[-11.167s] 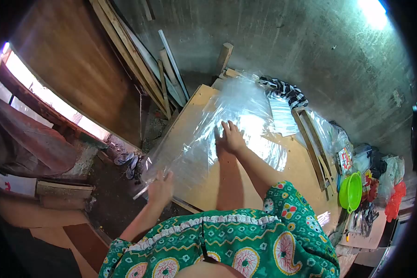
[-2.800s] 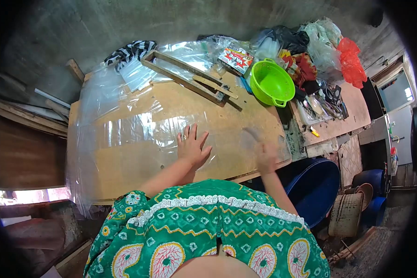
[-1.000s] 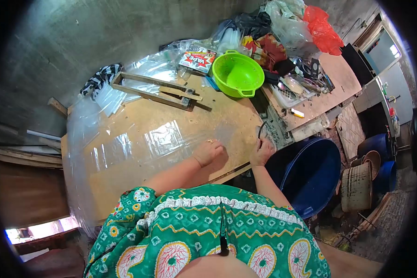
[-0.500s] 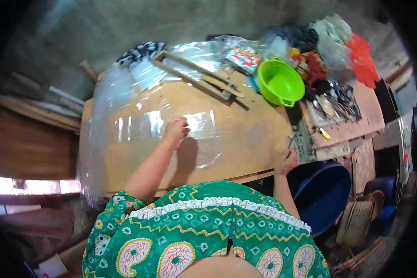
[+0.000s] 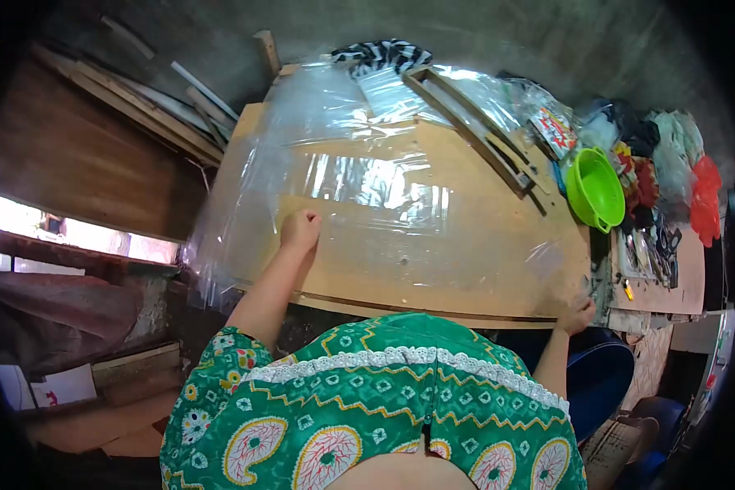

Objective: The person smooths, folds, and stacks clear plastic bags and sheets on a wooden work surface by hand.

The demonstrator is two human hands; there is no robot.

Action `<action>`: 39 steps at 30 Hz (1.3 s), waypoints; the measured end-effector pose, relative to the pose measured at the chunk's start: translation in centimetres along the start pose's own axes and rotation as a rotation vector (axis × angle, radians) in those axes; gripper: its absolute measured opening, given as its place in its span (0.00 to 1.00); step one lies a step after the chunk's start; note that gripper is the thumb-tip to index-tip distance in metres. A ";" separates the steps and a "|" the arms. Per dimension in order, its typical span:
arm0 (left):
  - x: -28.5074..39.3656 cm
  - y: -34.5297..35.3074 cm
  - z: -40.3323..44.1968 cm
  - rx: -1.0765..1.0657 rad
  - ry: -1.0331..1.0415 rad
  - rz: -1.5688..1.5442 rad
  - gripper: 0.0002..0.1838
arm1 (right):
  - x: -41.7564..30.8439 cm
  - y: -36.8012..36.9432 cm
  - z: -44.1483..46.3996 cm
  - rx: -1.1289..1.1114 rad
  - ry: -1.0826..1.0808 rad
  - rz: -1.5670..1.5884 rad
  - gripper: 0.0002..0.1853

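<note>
A clear plastic sheet [image 5: 376,237] lies spread over the brown board-topped table [image 5: 498,286], shiny and wrinkled towards the left and back. On its left part is my left hand [image 5: 302,231], fingers curled closed against the sheet; what they pinch, if anything, is hidden. My right hand [image 5: 577,316] is at the table's front right corner, fingers closed round a small thin greyish thing, too small and blurred to name.
Across the back right lies a wooden frame [image 5: 465,122]. Beyond it stand a lime green basin [image 5: 592,192], plastic bags [image 5: 676,151] and a tray of tools [image 5: 647,257]. A dark blue tub [image 5: 600,371] is below the right corner. Planks [image 5: 147,106] lean at left.
The view has turned left, so the table and basin appear further right. My left hand has shifted left over the sheet. The right hand is still by the table corner, its fingers closed.
</note>
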State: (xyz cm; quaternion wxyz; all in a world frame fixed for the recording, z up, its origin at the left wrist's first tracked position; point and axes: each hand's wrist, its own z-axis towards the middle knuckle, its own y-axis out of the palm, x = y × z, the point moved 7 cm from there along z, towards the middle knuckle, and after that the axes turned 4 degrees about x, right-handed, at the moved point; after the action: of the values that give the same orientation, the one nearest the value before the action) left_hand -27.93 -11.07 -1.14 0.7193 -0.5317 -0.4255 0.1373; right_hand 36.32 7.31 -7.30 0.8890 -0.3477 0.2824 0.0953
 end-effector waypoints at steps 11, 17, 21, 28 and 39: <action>4.0 -2.7 -2.7 -0.007 0.880 0.102 0.19 | -9.7 -3.8 -3.7 0.069 0.119 0.224 0.13; 2.8 0.9 -2.1 -0.149 0.825 0.183 0.20 | -17.4 -4.1 -7.6 -0.067 0.005 0.407 0.10; 2.4 1.4 -2.0 -0.181 0.743 0.204 0.20 | -19.5 -3.0 -9.6 -0.146 0.057 0.504 0.10; 2.3 1.9 -1.8 -0.196 0.712 0.234 0.21 | -27.2 -1.3 -14.3 -0.362 -0.083 0.640 0.07; 2.0 2.4 -1.6 -0.175 0.710 0.213 0.22 | -38.2 3.7 -22.6 -0.973 -0.572 0.553 0.07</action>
State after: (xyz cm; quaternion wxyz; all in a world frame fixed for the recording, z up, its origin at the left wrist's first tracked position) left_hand -24.88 -9.90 -2.45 0.7555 -0.6469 -0.1023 -0.0183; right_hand -6.29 -4.12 -1.22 0.6119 -0.5871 0.0370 0.5286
